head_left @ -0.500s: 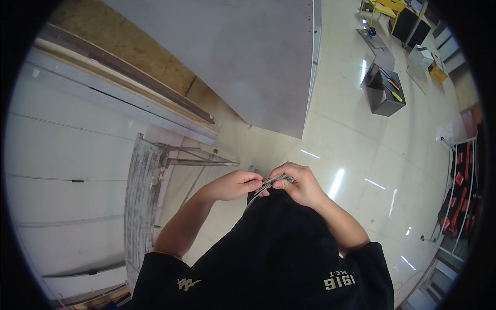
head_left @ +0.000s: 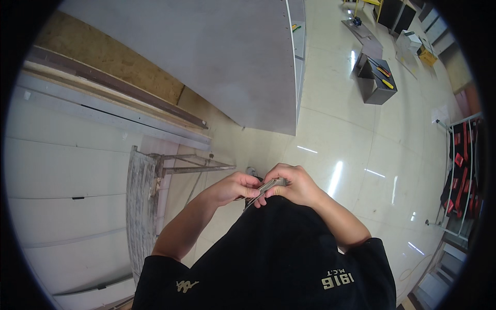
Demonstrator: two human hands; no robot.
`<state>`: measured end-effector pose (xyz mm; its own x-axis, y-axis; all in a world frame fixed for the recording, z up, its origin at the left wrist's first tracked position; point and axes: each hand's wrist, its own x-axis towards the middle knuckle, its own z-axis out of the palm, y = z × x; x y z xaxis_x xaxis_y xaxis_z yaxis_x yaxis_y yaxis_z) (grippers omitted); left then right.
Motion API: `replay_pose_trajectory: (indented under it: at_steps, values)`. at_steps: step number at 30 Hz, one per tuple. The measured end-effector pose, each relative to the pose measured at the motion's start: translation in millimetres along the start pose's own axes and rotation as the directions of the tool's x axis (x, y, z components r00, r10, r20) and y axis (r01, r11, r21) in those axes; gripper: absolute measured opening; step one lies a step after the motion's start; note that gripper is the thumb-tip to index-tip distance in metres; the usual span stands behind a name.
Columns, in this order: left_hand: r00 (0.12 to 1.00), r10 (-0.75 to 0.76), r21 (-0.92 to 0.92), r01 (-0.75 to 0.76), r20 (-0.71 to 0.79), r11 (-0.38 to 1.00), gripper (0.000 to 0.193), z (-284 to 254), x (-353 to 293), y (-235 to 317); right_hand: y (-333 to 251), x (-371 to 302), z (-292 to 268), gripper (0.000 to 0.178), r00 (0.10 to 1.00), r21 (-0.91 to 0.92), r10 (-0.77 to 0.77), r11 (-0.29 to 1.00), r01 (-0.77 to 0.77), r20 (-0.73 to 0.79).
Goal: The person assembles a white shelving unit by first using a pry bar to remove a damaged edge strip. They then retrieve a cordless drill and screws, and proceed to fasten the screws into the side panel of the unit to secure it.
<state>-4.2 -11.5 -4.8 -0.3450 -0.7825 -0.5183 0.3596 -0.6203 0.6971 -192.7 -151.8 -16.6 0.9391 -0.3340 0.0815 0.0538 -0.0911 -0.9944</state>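
Note:
In front of my body, a small bundle of thin, flat grey-beige strips (head_left: pixel 266 187) slants between my two hands; its exact kind cannot be made out. My left hand (head_left: pixel 236 189) pinches its left side between thumb and fingers. From the other side, my right hand (head_left: pixel 294 185) grips the upper end, thumb along the near face and fingers curled behind. The bundle's lower end hangs against my black shirt (head_left: pixel 279 248). Some fingertips are hidden behind the strips.
A tall grey panelled cabinet (head_left: pixel 222 62) stands ahead. To the left are a worn bench (head_left: pixel 142 191) and stacked long boards (head_left: pixel 113 77). Screwdrivers (head_left: pixel 383 80) lie on a dark box (head_left: pixel 380 95) at the far right. A wire rack (head_left: pixel 448 170) with black-and-red items stands right.
My view has turned slightly, so the cabinet and box sit further left. The strips show broader faces between my hands, and both hands still grip them.

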Motion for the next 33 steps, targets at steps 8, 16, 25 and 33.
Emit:
replay_pose_trajectory:
  at_steps: [8, 16, 25, 33]
  values:
    - [0.972, 0.179, 0.185, -0.150, -0.150, 0.971, 0.020, 16.8, 4.0, 6.3, 7.0, 1.2, 5.1, 0.027, 0.977, -0.156, -0.204, 0.969, 0.193, -0.057]
    - [0.950, 0.171, 0.260, -0.101, -0.262, 0.960, 0.014, 34.0, 0.6, 8.6, 0.4, 4.8, 14.2, 0.030, 0.960, -0.260, -0.274, 0.933, 0.248, -0.066]
    - [0.942, 0.135, 0.094, -0.111, -0.308, 0.989, 0.013, 40.7, 3.4, 13.4, 9.2, 9.0, 22.3, 0.028, 0.967, -0.261, -0.254, 0.934, 0.246, 0.004]
    - [0.947, 0.097, 0.164, -0.048, -0.305, 0.985, 0.015, 44.0, 2.5, 15.2, 7.5, 6.3, 17.1, 0.029, 0.953, -0.273, -0.298, 0.914, 0.300, 0.051]
